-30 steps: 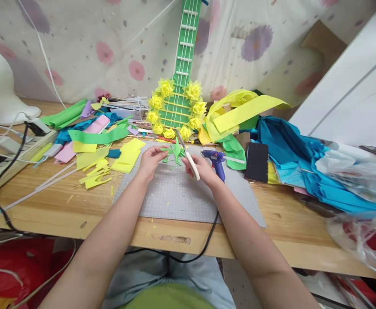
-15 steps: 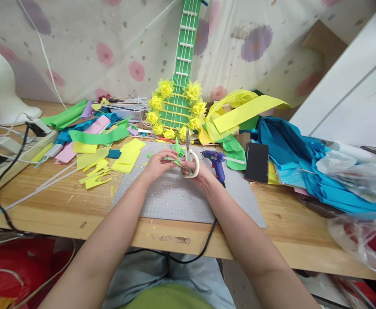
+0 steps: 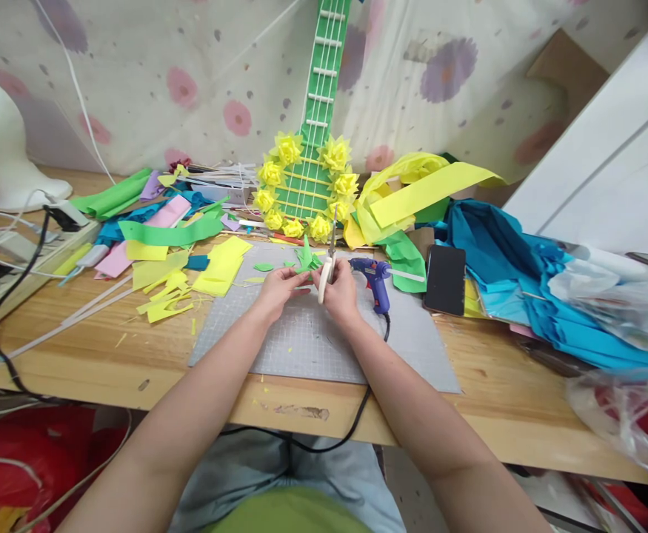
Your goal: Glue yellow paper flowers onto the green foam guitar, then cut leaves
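My right hand holds white-handled scissors, blades pointing up and away. My left hand is closed on a small green paper piece between the fingertips, close to the right fingers. Just beyond the hands, green paper scraps lie on the grey cutting mat. Right of my right hand is a purple glue gun. Behind the mat stands a green guitar shape with white strings, ringed by yellow paper flowers.
Yellow strips and green paper lie left. A black phone, yellow paper and blue paper lie right. A power strip is far left. A black cable hangs over the table's front edge.
The scissors have turned in my right hand, so their handles now show edge-on. My left hand has shifted slightly right and down. The view has moved a little.
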